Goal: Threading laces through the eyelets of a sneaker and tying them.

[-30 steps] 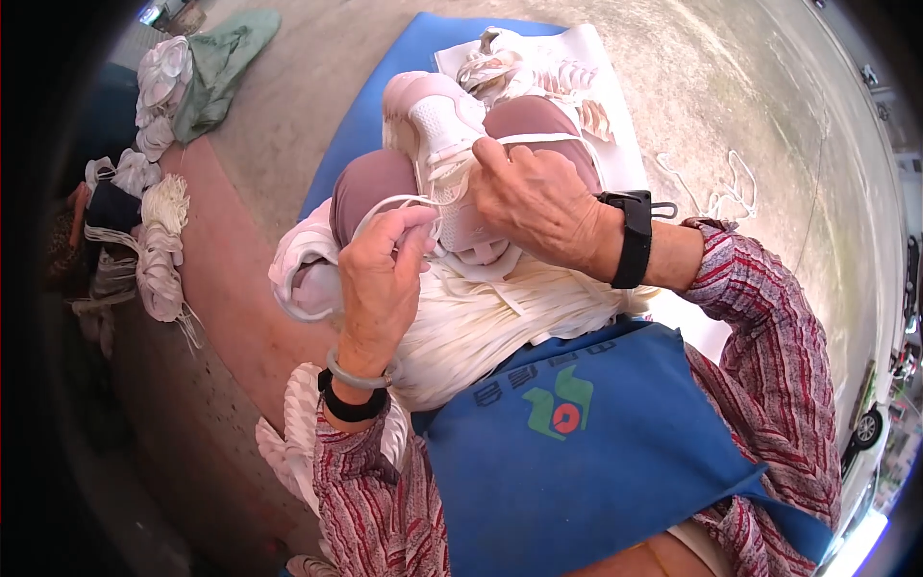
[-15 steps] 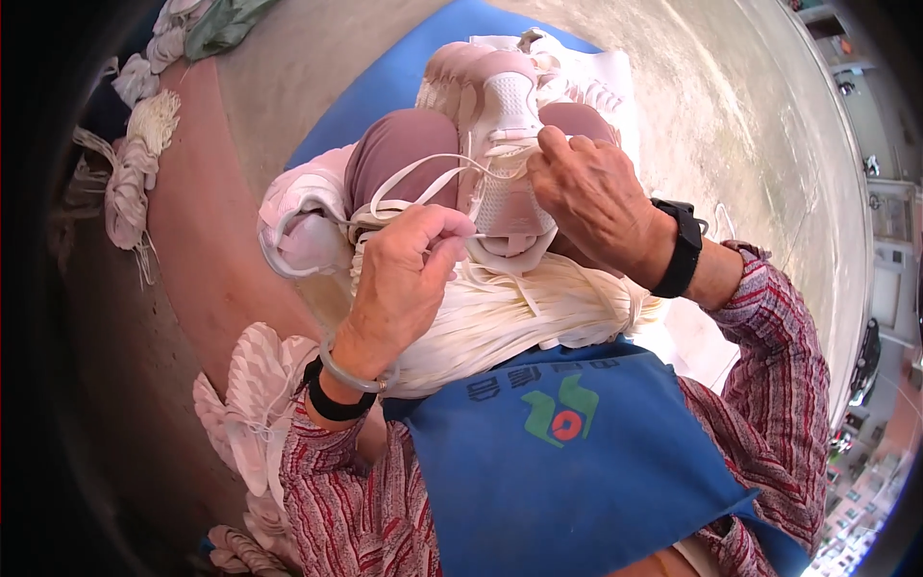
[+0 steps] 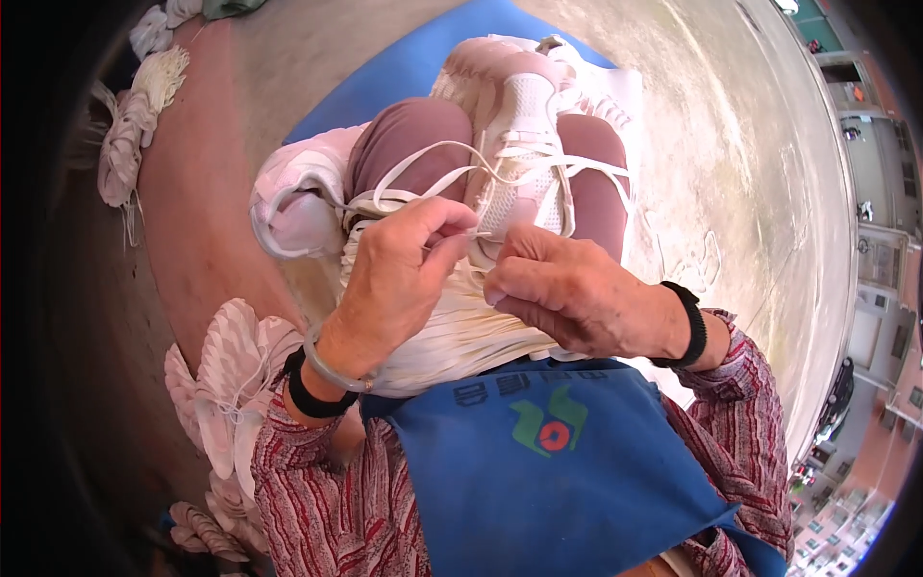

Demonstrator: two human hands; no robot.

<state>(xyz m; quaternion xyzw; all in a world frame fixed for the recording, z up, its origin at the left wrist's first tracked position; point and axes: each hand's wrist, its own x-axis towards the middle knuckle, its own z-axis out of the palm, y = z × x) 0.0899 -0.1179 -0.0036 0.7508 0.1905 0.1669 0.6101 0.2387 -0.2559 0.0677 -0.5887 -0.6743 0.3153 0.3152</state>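
Observation:
A white and pale pink shoe upper [image 3: 519, 125] rests between my knees, toe pointing away. White laces [image 3: 452, 163] loop loosely across it. My left hand [image 3: 399, 279] pinches a lace end between thumb and fingers just below the shoe. My right hand [image 3: 567, 293] is closed beside it, fingers curled on the lace near the shoe's opening. A thick bundle of white laces [image 3: 452, 337] lies across my lap under both hands, above a blue apron [image 3: 538, 481].
Another white shoe upper [image 3: 288, 207] lies by my left knee. More white uppers [image 3: 226, 385] are stacked at my left side. Lace bundles [image 3: 135, 125] lie on the reddish floor at upper left. A blue mat [image 3: 404, 72] lies under my legs on concrete.
My hands have dropped from the shoe's tongue toward my lap, pulling lace ends back. The laces now cross the shoe in wider loops.

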